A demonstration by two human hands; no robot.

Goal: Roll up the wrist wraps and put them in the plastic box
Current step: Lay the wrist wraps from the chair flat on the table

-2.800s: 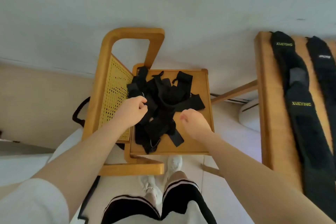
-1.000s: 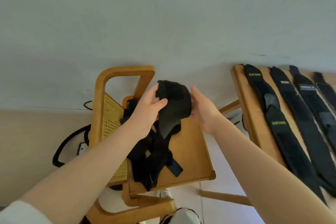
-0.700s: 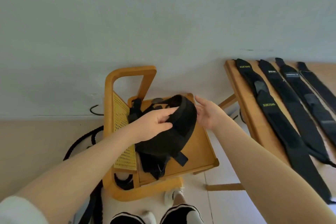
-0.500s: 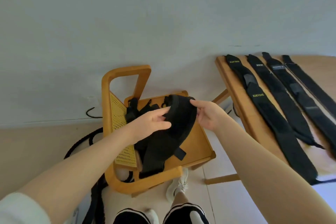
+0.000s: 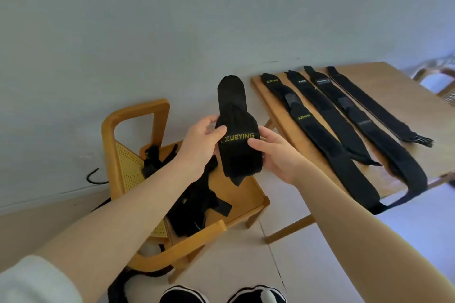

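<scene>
I hold a black wrist wrap [image 5: 236,152] with yellow "XUEYING" lettering upright in the air above the chair. My left hand [image 5: 203,140] grips its left edge and my right hand [image 5: 273,152] grips its right edge. The wrap is folded over itself, its rounded end pointing up. A tangle of more black wraps [image 5: 194,204] lies on the wooden chair seat [image 5: 246,194] below. Several wraps [image 5: 327,135] lie flat and stretched out side by side on the wooden table [image 5: 398,96] to the right. No plastic box is in view.
The chair [image 5: 138,115] has a cane back and curved wooden arms and stands against a pale wall. A black cable [image 5: 94,177] runs along the floor by the wall. Another chair [image 5: 438,81] shows at the far right edge. My shoes are at the bottom.
Both hands lifted one wrap out of the pile on the chair and turned it upright so the lettering faces me. My view swung right, showing more of the table.
</scene>
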